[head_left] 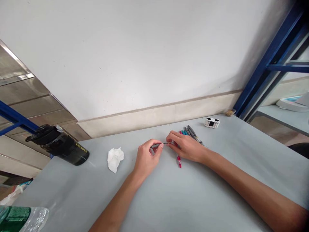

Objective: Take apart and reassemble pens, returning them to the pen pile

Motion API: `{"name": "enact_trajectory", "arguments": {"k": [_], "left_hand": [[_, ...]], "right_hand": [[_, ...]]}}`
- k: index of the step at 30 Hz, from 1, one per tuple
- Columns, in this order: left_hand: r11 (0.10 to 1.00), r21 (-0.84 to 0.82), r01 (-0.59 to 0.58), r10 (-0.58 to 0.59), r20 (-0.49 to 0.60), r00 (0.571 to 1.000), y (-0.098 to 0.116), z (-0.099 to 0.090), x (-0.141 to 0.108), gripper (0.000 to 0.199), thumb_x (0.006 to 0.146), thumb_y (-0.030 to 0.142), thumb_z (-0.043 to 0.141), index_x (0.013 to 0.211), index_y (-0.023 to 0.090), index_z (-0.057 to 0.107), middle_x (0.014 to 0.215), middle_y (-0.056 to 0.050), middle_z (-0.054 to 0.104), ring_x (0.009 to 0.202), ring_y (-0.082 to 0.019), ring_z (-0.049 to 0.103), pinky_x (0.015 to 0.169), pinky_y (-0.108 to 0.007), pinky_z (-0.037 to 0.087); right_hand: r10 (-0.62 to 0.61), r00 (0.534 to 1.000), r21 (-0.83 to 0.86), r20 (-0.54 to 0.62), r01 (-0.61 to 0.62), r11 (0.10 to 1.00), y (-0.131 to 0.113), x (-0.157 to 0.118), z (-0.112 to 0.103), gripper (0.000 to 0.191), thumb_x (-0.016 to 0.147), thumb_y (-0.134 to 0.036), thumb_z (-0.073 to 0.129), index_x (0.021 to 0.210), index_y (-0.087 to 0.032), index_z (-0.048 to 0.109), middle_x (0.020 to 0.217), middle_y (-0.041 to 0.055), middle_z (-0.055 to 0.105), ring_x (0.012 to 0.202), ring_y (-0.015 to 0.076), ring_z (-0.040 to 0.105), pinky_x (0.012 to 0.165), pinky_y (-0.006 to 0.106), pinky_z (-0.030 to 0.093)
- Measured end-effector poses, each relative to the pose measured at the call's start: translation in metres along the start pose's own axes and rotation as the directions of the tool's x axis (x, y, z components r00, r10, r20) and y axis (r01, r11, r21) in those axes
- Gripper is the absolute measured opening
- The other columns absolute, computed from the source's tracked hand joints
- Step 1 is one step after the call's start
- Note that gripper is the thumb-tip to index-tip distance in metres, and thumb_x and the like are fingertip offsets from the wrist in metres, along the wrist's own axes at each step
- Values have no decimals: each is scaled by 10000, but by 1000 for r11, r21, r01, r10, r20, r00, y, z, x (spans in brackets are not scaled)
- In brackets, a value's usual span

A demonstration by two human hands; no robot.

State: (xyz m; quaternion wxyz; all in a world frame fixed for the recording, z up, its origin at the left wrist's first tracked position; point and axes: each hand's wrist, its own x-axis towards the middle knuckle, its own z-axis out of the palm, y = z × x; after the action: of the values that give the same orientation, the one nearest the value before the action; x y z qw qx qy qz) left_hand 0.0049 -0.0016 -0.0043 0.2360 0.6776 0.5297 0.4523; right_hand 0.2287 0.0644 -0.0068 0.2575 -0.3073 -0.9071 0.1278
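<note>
My left hand (147, 158) sits left of centre, its grip closed, fingers curled and thumb pressed inward. My right hand (185, 148) comes in from the right, palm down, its fingertips (169, 144) pinched closed and reaching left, just beside my left hand. My left forearm (116, 203) rises steeply from the near edge of view; my right forearm (251, 183) stretches long from the near right.

Prob. a plain workroom or office: long grey table (169, 196) w/ pens (190, 134) on it, set against bare white wall (120, 54). Blue metal frame (272, 67) on right, tiled skirting (145, 120) behind.
</note>
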Motion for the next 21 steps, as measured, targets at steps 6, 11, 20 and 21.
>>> {"name": "enact_trajectory", "arguments": {"k": [6, 11, 20, 21], "left_hand": [[1000, -4, 2, -2, 1, 1000, -1, 0, 0, 161, 1022, 368, 675, 986, 251, 780, 956, -12, 799, 769, -163, 653, 656, -274, 482], [1000, 6, 2, -2, 0, 1000, 0, 0, 0, 162, 1021, 372, 678, 986, 254, 782, 959, -12, 804, 759, -162, 654, 653, -274, 486], [1000, 20, -8, 8, 4, 1000, 0, 0, 0, 197, 1024, 397, 667, 988, 244, 787, 958, -27, 812, 757, -169, 664, 640, -280, 493], [1000, 20, -8, 8, 5, 1000, 0, 0, 0, 204, 1025, 402, 665, 989, 243, 788, 958, -29, 813, 755, -170, 667, 639, -281, 495]], "right_hand": [[8, 1000, -4, 13, -8, 1000, 1, 0, 0, 40, 1108, -247, 484, 1099, -244, 522, 1125, 57, 644, 711, 167, 604, 667, 330, 445], [2, 1000, -4, 11, -2, 1000, 0, 0, -1, 47, 1109, -247, 477, 1100, -244, 522, 1118, 57, 643, 708, 167, 601, 662, 328, 444], [10, 1000, -2, 24, -10, 1000, -1, 0, -1, 57, 1118, -268, 474, 1095, -244, 520, 1125, 62, 645, 707, 166, 608, 668, 329, 450], [10, 1000, 2, 24, -10, 1000, -1, 0, -1, 55, 1117, -267, 476, 1093, -244, 521, 1128, 63, 647, 704, 165, 606, 663, 329, 448]]}}
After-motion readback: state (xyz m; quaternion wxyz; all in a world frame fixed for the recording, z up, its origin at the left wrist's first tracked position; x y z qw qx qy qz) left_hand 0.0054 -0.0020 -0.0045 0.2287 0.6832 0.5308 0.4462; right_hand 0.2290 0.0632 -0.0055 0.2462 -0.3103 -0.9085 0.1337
